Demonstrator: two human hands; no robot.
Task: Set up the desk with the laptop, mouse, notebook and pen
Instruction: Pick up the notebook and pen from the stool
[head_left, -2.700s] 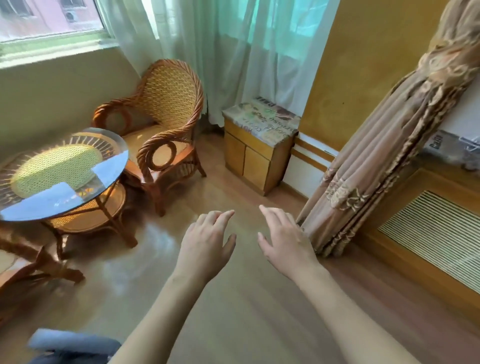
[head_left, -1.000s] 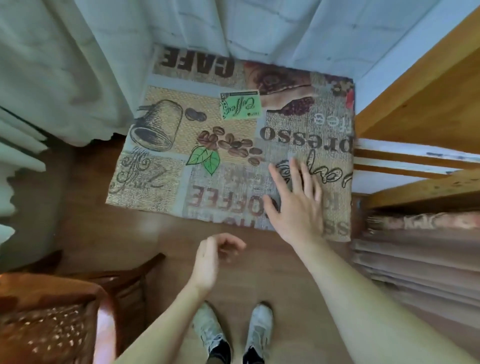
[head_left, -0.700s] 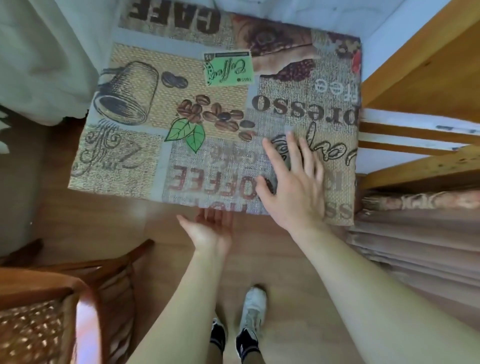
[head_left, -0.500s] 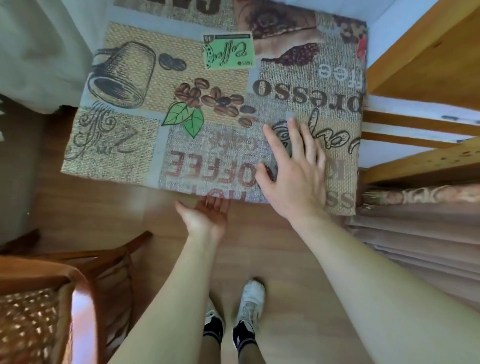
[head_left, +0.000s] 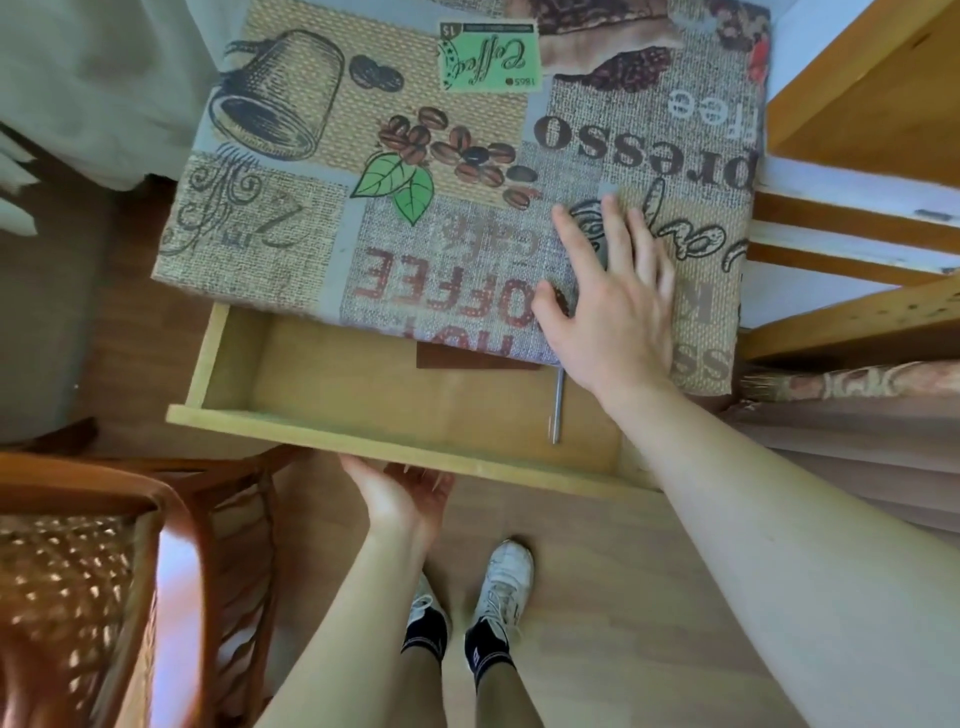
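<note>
A small cabinet topped with a coffee-print cloth (head_left: 363, 156) stands below me. Its wooden drawer (head_left: 332, 431) is pulled out. Inside lie a silver pen (head_left: 557, 405) and the edge of a brown notebook (head_left: 475, 359), mostly hidden under the cabinet top. My left hand (head_left: 400, 499) is palm up under the drawer's front panel, fingers hooked beneath it. My right hand (head_left: 613, 291) rests flat with spread fingers on the cloth at the top's right side. No laptop or mouse is in view.
A rattan armchair (head_left: 93, 571) stands close at the lower left. White curtains (head_left: 93, 78) hang at the upper left, a patterned drape (head_left: 857, 415) at the right beside wooden wall trim (head_left: 857, 104). My feet in white shoes (head_left: 498, 582) stand on the wooden floor.
I walked up to the cabinet and placed my right hand on its top. My left hand reached under the front edge and pulled the drawer out, showing a pen and a notebook edge.
</note>
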